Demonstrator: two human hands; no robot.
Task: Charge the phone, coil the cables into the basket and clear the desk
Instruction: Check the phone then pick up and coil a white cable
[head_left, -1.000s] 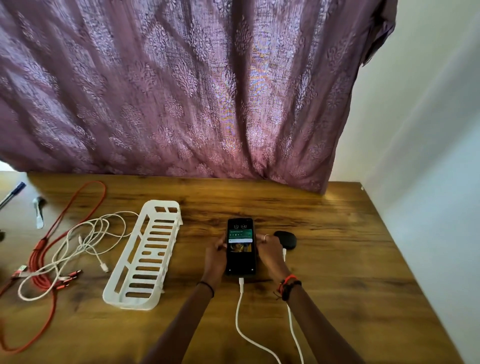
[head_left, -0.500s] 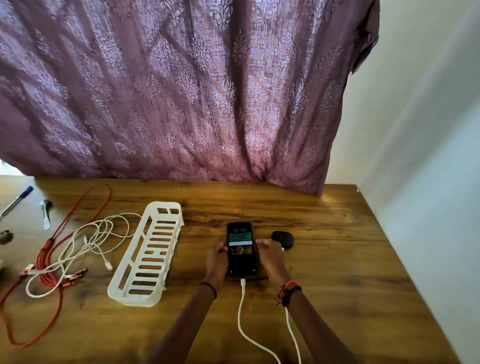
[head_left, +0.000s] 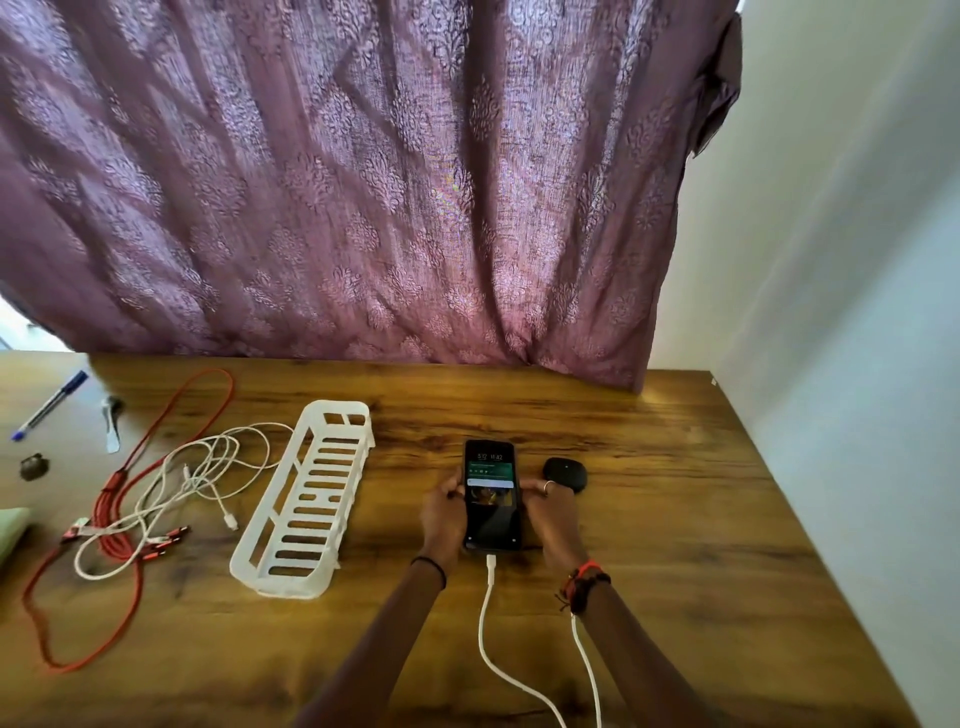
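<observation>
charging looks done, my left hand (head_left: 442, 512) and right hand (head_left: 553, 514) clasping the plugged-in phone (head_left: 491, 499); cables (head_left: 171, 483) near the desk's (head_left: 675, 545) left edge lie uncoiled.

Grained wooden desk (head_left: 649, 519), white slotted plastic basket (head_left: 304, 499), glossy glass-fronted phone (head_left: 491, 499), patterned woven cloth curtain (head_left: 363, 182).

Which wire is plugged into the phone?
The smooth white cable in the middle: its plug sits in the phone's bottom end. The red cable and the tangled white cable lie loose, left of the basket.
</observation>
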